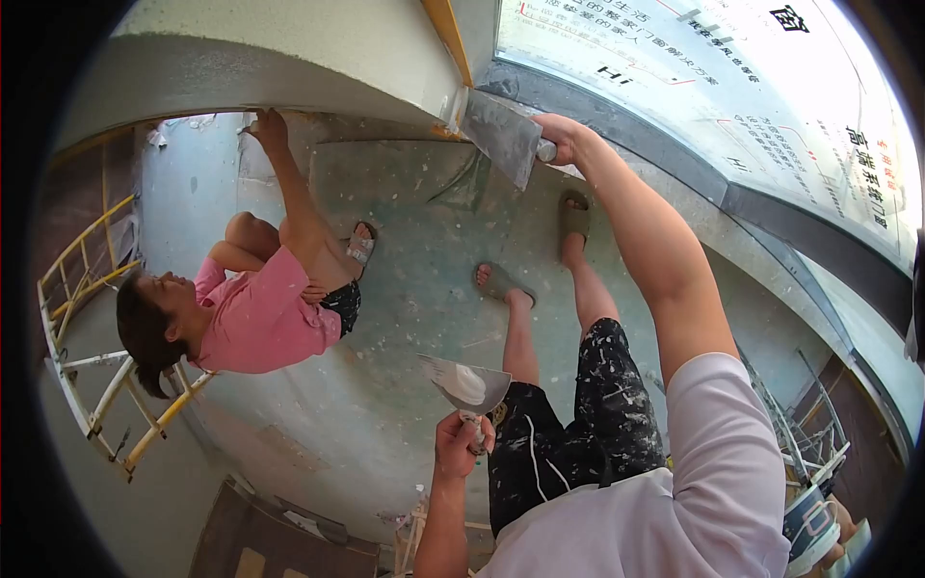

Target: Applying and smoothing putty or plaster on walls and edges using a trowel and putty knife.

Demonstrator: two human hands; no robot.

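My right hand (570, 141) is raised and closed around the handle of a wide metal putty knife (503, 137). Its blade lies at the corner where the white wall meets the grey window frame; whether it presses on the surface I cannot tell. Lower down, in front of my shorts, my left hand (463, 445) grips a second putty knife (491, 390) by its handle. A lump of white putty (466, 385) sits on that blade.
To the left a person in a pink shirt (265, 318) crouches, one hand up at the wall's lower edge. Behind them stands a yellow and white metal frame (120, 390). A film-covered window (674, 87) fills the upper right. A bucket (809, 528) stands lower right. The floor (414, 250) is paint-spattered.
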